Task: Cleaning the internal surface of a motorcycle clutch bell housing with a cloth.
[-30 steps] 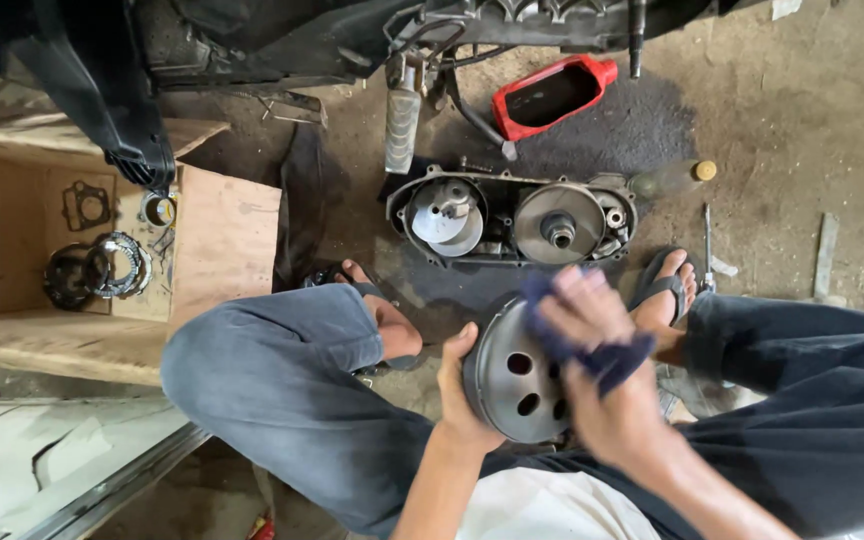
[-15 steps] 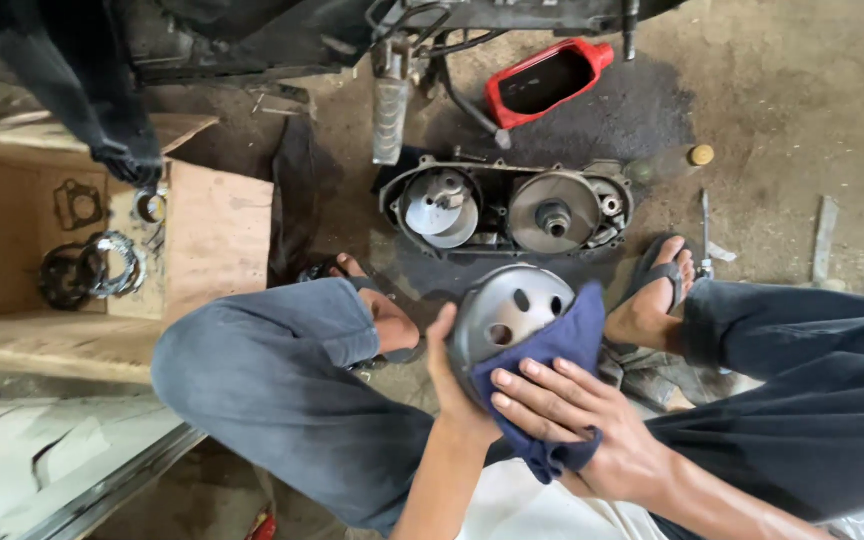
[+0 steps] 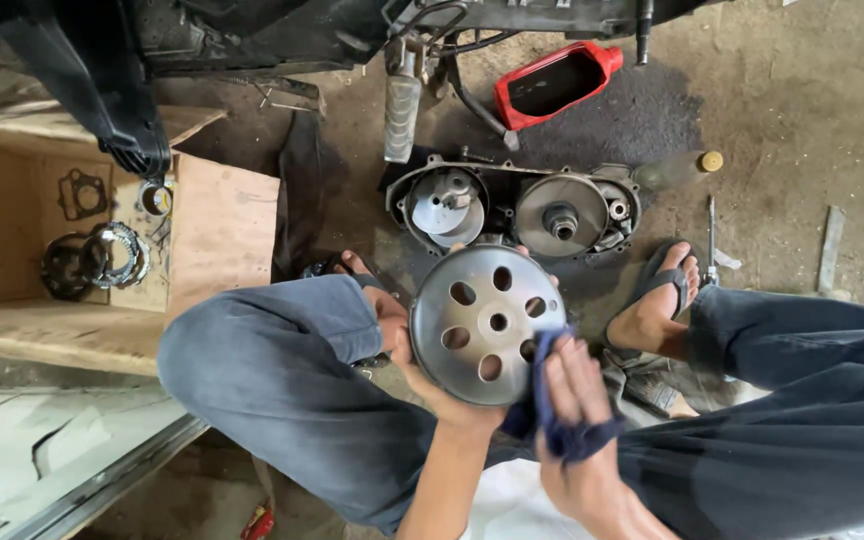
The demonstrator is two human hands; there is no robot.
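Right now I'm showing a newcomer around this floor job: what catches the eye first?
A round metal drum with holes sits mid-frame, held from below by the left hand, while the right hand presses a blue rag to its lower right edge. Just beyond lies an open engine case, with a red tray above it.

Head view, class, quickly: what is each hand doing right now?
Left hand: fingers closed on the round metal drum, holding it up.
Right hand: fingers closed on a dark blue rag, pressed to the drum's edge.
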